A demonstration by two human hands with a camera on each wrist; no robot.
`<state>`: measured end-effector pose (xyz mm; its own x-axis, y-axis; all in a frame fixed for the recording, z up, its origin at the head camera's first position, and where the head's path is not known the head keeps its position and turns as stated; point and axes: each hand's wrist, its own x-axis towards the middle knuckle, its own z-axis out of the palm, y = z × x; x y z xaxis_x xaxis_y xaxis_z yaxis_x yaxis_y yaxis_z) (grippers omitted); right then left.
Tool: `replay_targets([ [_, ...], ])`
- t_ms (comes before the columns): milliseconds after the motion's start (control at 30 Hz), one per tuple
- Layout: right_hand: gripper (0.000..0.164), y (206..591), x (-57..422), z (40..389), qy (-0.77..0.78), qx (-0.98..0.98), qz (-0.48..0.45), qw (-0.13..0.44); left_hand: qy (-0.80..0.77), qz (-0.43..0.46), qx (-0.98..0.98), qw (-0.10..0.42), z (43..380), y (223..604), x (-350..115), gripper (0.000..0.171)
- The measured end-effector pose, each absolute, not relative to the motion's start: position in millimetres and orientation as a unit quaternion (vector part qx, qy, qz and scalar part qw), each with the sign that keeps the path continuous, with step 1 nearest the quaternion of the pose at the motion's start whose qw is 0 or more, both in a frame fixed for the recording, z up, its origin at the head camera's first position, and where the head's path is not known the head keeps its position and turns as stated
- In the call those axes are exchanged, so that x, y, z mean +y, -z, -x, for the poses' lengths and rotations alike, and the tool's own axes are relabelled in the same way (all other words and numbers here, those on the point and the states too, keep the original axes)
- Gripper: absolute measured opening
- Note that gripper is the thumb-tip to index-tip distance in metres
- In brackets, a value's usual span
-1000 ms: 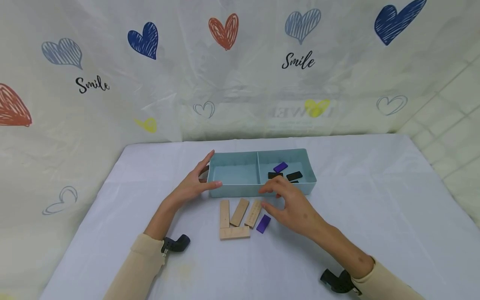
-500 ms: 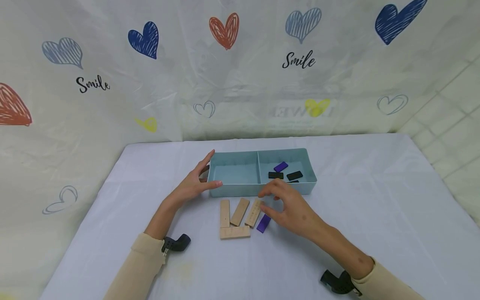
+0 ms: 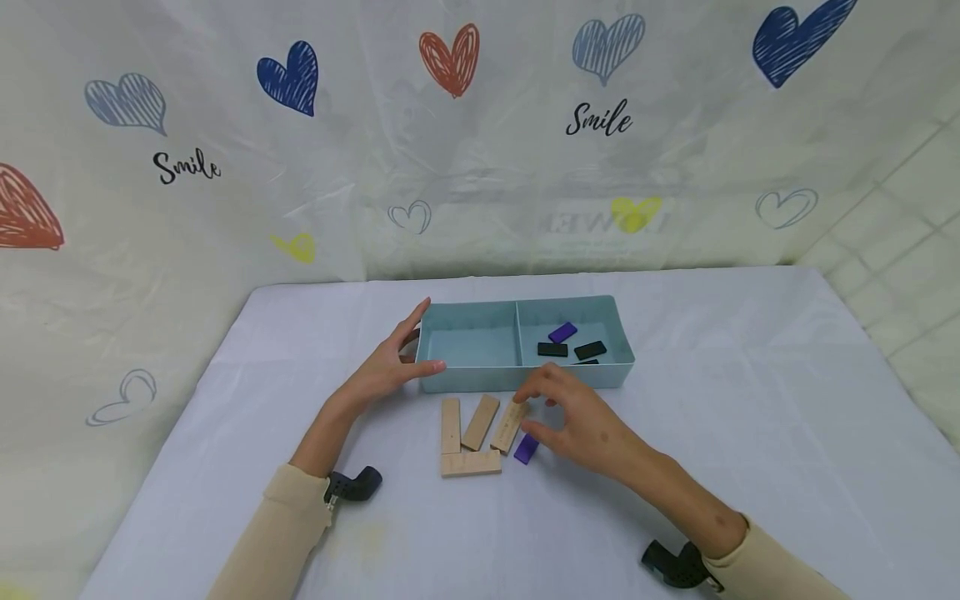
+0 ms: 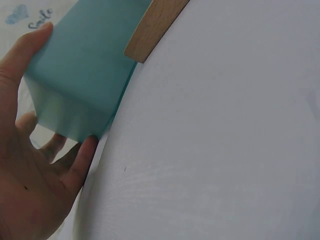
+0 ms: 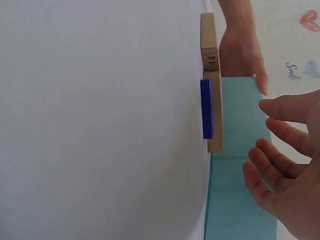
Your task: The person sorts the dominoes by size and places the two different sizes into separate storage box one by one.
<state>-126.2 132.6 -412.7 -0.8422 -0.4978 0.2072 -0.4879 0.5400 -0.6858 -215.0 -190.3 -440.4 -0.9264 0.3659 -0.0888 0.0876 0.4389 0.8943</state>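
Note:
A light blue two-compartment box (image 3: 468, 333) stands on the table. My left hand (image 3: 382, 371) holds its left end, the thumb on the front wall and the other fingers round the end and back corner, as the left wrist view also shows. My right hand (image 3: 581, 421) hovers in front of the box with bent fingers and a gap between thumb and forefinger, holding nothing. Just left of its fingertips lies a slanted wooden block (image 3: 507, 427), and partly under its thumb a purple block (image 3: 527, 449). In the right wrist view the purple block (image 5: 206, 109) is apart from the fingers.
Other plain wooden blocks lie nearby: one upright (image 3: 450, 425), one slanted (image 3: 480, 422), one crosswise (image 3: 471, 463). The right compartment holds a purple block (image 3: 562, 332) and several black blocks (image 3: 552, 350). A white cloth (image 3: 750, 400) covers the table; a printed curtain hangs behind.
My right hand has come slightly down and toward me, its thumb now covering more of the purple block on the table. The left hand stays on the box.

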Motion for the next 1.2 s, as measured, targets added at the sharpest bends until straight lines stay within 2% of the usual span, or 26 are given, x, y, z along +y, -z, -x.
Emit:
replay_targets([
  [267, 0.028, 416.7, 131.8, 126.2, 0.369, 0.884, 0.283, 0.043, -0.51, -0.13, 0.84, 0.134, 216.2, 441.2, -190.3, 0.101],
  [1200, 0.033, 420.8, 131.5, 124.0, 0.317, 0.898, 0.291, 0.085, -0.509, -0.131, 0.841, 0.133, 215.0, 438.7, -188.9, 0.1],
])
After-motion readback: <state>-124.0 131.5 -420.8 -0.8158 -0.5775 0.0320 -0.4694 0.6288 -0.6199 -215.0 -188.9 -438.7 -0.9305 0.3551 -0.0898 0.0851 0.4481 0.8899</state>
